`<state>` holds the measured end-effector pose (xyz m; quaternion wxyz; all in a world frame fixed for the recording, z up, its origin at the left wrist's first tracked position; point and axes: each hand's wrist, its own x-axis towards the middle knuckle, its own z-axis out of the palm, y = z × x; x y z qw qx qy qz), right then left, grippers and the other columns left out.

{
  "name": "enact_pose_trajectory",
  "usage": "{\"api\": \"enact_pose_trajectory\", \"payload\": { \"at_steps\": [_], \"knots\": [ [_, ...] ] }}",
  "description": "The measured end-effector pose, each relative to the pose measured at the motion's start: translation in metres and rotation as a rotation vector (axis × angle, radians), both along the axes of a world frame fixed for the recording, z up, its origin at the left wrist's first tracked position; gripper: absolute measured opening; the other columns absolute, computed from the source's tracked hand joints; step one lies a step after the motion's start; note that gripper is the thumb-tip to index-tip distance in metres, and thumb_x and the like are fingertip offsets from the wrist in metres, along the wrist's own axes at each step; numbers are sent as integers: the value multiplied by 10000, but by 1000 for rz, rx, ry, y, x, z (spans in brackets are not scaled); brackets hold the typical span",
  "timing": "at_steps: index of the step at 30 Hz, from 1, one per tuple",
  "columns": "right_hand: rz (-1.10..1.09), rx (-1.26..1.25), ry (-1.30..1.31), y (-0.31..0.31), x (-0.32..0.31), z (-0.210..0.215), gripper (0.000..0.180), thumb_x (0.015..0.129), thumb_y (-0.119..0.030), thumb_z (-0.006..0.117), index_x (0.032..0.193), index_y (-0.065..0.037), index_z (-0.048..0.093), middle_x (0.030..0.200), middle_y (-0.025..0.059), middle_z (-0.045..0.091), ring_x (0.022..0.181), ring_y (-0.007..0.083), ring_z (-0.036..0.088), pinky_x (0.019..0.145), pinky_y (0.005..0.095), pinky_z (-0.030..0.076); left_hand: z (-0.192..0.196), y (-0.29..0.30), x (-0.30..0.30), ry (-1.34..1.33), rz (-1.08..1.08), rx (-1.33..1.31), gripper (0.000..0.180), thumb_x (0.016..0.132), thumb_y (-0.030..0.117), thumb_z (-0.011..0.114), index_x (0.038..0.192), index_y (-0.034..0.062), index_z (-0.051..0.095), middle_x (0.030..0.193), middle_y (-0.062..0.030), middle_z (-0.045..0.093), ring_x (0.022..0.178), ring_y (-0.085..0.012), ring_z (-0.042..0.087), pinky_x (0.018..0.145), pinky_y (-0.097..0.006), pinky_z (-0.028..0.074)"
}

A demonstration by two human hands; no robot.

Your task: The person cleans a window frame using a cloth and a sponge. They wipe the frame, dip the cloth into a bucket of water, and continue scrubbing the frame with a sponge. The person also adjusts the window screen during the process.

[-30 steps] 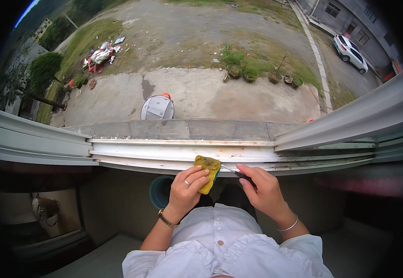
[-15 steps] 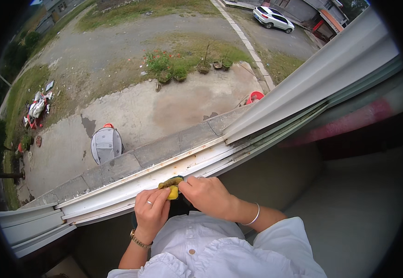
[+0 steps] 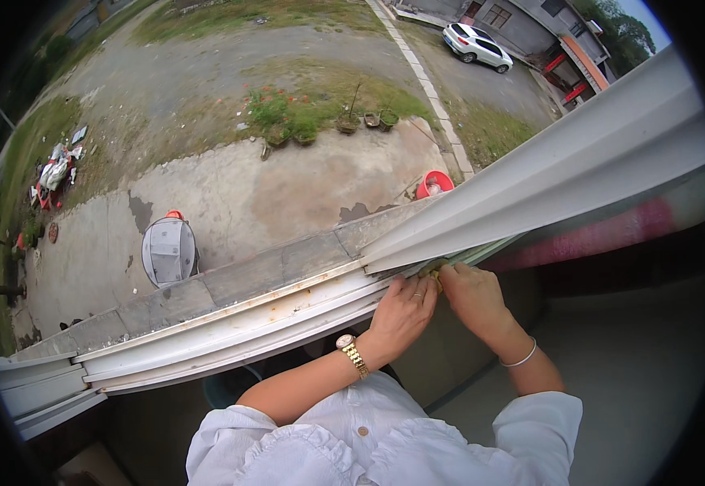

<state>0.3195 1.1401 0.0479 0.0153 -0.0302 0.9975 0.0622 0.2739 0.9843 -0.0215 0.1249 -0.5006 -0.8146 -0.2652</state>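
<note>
Both my hands meet at the inner track of a white sliding window frame point(image 3: 287, 301), where the sash covers part of it. Between my fingertips shows a small yellow and dark green sponge point(image 3: 435, 268), mostly hidden by them. My left hand point(image 3: 405, 312), with a ring and a gold watch on its wrist, has its fingers closed together at the sponge's left side. From the right, my right hand point(image 3: 475, 298) pinches the sponge, a pale bangle round its wrist. Rust spots and dirt mark the track left of my hands.
The window sash point(image 3: 563, 178) slants up to the right. Beyond the sill lies a tiled ledge point(image 3: 239, 273), and a yard below with a grey covered object point(image 3: 168, 251), a red bucket point(image 3: 434, 185), potted plants point(image 3: 275, 117) and a white car point(image 3: 476, 44). A bluish basin point(image 3: 231, 386) sits below the window.
My two hands have moved right along the frame with the sponge, from the exposed track to the sash's lower edge. The sponge is now more hidden by my fingers. The view has shifted slightly.
</note>
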Motion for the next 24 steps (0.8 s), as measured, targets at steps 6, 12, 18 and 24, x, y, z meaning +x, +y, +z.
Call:
{"api": "enact_pose_trajectory", "payload": {
  "at_steps": [6, 12, 18, 24],
  "knots": [
    [-123, -355, 80, 37, 3, -6, 93, 854, -100, 653, 841, -34, 588, 803, 162, 641, 721, 376, 645, 620, 451, 531, -2, 35, -3, -28, -19, -75, 223, 833, 106, 562, 1034, 18, 604, 903, -59, 648, 836, -159, 643, 922, -327, 436],
    [-7, -566, 14, -19, -5, -13, 103, 881, -120, 651, 855, -28, 614, 793, 160, 657, 712, 360, 657, 639, 434, 535, 6, -51, -9, -51, -16, -137, 166, 837, 93, 574, 991, 36, 596, 854, -47, 625, 814, -148, 647, 872, -332, 435],
    [107, -611, 43, -113, -1, -26, 85, 855, -59, 635, 861, -39, 552, 742, 119, 561, 661, 293, 627, 587, 380, 536, 25, -153, -7, -182, 33, -160, 323, 830, 17, 583, 1152, 22, 602, 1058, -89, 701, 977, -179, 679, 866, -363, 417],
    [81, -508, 104, -102, 6, -26, 96, 803, -47, 602, 844, -52, 515, 737, 98, 556, 671, 263, 644, 566, 369, 546, 26, -126, -1, -18, 14, -181, 311, 851, 69, 594, 1143, -36, 614, 1077, -132, 690, 993, -194, 668, 860, -350, 440]
  ]
}}
